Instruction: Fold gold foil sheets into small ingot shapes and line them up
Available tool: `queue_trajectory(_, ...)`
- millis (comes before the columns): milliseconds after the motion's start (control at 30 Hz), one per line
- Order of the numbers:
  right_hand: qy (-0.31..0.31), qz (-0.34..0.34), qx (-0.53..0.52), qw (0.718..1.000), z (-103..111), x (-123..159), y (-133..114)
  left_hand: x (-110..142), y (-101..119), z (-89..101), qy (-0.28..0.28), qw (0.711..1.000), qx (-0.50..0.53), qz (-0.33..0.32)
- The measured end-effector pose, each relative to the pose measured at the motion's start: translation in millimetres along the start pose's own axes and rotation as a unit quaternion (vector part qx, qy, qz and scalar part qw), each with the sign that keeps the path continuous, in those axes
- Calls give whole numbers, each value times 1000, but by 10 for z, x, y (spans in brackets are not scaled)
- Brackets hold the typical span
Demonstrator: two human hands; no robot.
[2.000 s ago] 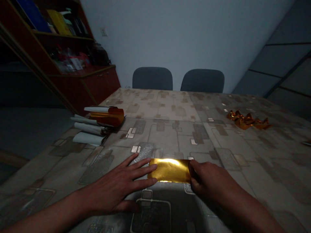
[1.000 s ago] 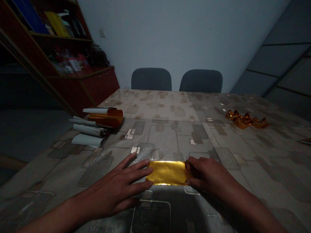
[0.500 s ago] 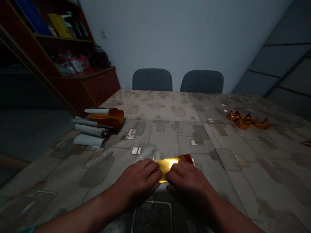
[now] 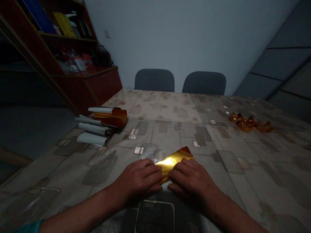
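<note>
A piece of shiny gold foil paper (image 4: 171, 161) lies at the near middle of the table, its far right corner pointing up and looking reddish. My left hand (image 4: 142, 177) grips its left end, fingers curled over the edge. On the right part, my right hand (image 4: 188, 177) holds the foil paper with bent fingers. Both thumbs sit low at the near edge, partly hidden. Between the two hands the bright gold face shows.
A patterned cloth covers the table (image 4: 170, 129). Folded gold sheets with pale backs (image 4: 110, 118) are stacked at the left. Folded gold foil shapes (image 4: 250, 124) stand at the right. Two chairs (image 4: 154, 79) are behind the table, and a red cabinet (image 4: 104, 82) is at the back left.
The gold foil paper has tilted, its right end now higher and its far corner more pointed. Both hands keep hold of it. The whole view has shifted slightly.
</note>
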State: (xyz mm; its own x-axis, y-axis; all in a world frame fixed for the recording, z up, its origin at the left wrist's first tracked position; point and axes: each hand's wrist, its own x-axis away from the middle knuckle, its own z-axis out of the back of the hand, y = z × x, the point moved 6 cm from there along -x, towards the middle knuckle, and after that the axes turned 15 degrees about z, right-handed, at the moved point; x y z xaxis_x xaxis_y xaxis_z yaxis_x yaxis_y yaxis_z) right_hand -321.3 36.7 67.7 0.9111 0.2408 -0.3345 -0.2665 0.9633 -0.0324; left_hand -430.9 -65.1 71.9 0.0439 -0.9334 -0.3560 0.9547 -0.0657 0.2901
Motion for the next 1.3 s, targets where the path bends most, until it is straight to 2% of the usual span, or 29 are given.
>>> queue_trajectory(133, 23, 10, 13, 1000, -30, -12, -23, -3, 8, 31, 42, 999, -3, 0)
queue_trajectory(267, 48, 13, 41, 998, -41, -4, -29, 10, 42, 50, 23, 1000, -9, 5)
queue_trajectory(367, 35, -9, -8, 999, -29, 39, -24, 42, 42, 37, 10, 1000, 0, 30)
queue_trajectory(533, 20, -40, -122, 992, 23, 87, -23, 103, -17, -6, 25, 996, 31, 81)
queue_trajectory(733, 34, -97, -219, 970, -10, 66, 57, 119, -106, -34, -20, 985, 82, 151)
queue_trajectory(933, 53, -145, -221, 963, -68, 84, 100, 101, -135, -20, -34, 978, 91, 183)
queue_trajectory(1100, 27, -153, -209, 965, -83, 51, 112, 74, -178, -53, -56, 968, 95, 226)
queue_trajectory(1300, 6, -165, -215, 962, -78, 38, 113, 65, -187, -60, -51, 963, 102, 246)
